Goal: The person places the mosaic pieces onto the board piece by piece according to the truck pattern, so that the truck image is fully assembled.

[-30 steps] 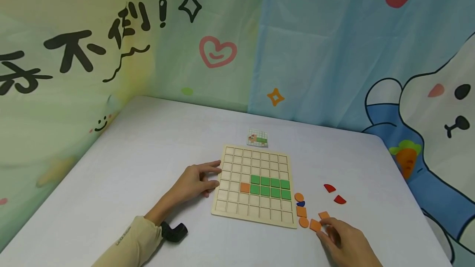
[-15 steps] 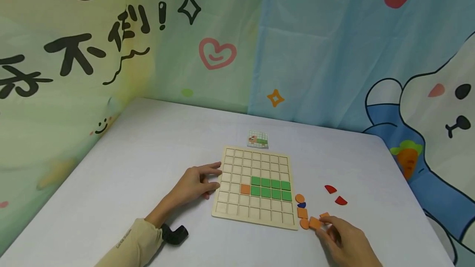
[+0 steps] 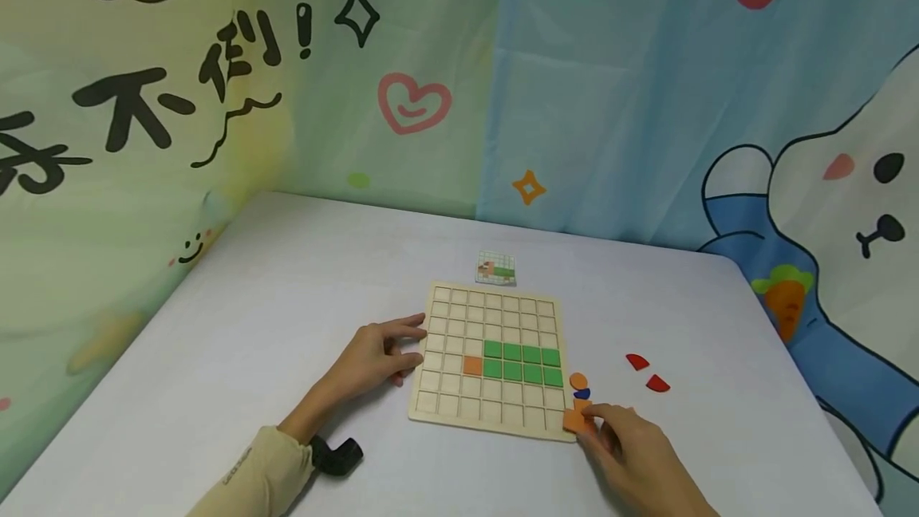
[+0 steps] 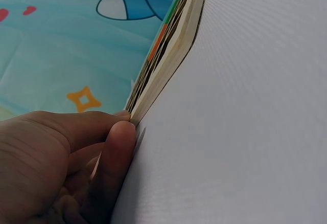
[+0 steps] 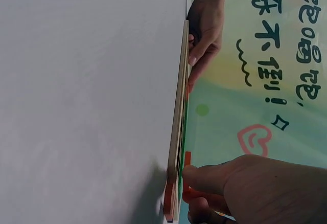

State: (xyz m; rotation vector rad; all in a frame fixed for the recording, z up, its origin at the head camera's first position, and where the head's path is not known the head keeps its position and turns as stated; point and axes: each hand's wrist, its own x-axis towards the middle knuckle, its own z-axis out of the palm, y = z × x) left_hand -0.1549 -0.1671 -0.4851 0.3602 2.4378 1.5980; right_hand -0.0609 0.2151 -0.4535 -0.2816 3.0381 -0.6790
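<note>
My right hand (image 3: 632, 445) pinches an orange square tile (image 3: 573, 421) between thumb and fingers, over the near right corner of a wooden grid board (image 3: 448, 405). In the right wrist view that tile (image 5: 188, 157) stands just above the board's edge. The fingertips and thumb of my left hand (image 3: 376, 353) touch the board's left edge; the left wrist view shows them right at its wooden rim (image 4: 163, 75). Set into the grid are two rows of green square tiles (image 3: 513, 361), with one orange square tile (image 3: 472, 365) to their left.
Right of the board lie an orange round piece (image 3: 578, 381), a dark blue piece (image 3: 582, 394) and a partly covered orange square (image 3: 582, 404). Two red wedge pieces (image 3: 648, 373) lie farther right. A small picture card (image 3: 495, 268) lies behind the board on the white table (image 3: 323, 262).
My right hand has lifted the orange square tile and carried it left to the board's near right corner. The left hand stays at the board's edge. The head view has shifted slightly.
</note>
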